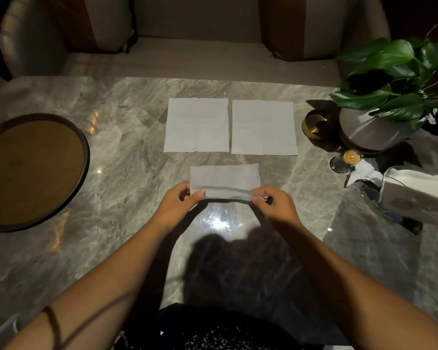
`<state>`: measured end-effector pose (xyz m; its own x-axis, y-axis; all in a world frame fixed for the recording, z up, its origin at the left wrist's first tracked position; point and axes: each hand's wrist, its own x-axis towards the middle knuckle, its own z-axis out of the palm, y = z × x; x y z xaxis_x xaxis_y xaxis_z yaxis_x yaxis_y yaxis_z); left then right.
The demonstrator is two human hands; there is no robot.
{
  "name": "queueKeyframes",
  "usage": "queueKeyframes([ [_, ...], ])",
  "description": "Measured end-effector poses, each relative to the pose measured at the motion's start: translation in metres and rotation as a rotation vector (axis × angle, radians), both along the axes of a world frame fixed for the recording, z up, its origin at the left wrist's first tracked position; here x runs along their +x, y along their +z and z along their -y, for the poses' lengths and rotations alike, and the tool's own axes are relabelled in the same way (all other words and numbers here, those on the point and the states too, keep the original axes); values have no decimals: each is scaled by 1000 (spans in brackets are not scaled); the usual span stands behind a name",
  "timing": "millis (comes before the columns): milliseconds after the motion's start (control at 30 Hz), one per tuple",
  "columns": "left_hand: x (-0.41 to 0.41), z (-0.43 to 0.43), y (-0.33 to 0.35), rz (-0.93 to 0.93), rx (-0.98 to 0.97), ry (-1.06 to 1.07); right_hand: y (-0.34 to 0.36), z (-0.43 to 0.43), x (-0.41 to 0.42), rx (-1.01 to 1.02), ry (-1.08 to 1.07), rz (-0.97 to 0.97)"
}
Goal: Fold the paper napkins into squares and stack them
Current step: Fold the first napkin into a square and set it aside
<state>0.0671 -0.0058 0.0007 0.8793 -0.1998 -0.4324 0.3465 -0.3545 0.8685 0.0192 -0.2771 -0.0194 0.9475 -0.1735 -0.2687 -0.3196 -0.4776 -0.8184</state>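
Observation:
A white paper napkin (224, 179), folded into a wide strip, is held just above the marble table (127, 173) in front of me. My left hand (178, 202) pinches its near left corner and my right hand (276, 203) pinches its near right corner. Beyond it, two unfolded white napkins lie flat side by side: the left napkin (197, 125) and the right napkin (263, 127), almost touching each other.
A round brown tray (23, 170) sits at the left. At the right stand a potted plant (390, 97), a brass bowl (315, 123), a toothpick holder (349, 159) and a clear napkin holder (415, 195). A sofa lies beyond the table's far edge.

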Motion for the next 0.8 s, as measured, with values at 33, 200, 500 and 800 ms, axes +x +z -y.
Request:
queueKeyframes([
  [33,0,1,-2,-15,-32,20,2,0,2,30,-20,-14],
  [200,3,4,-15,-56,-57,65,4,1,14,141,-65,-59],
  [500,8,8,-33,33,243,91,-9,-1,28,95,-139,-123],
  [800,12,15,-41,50,286,172,-20,-1,22,-29,-155,-227],
])
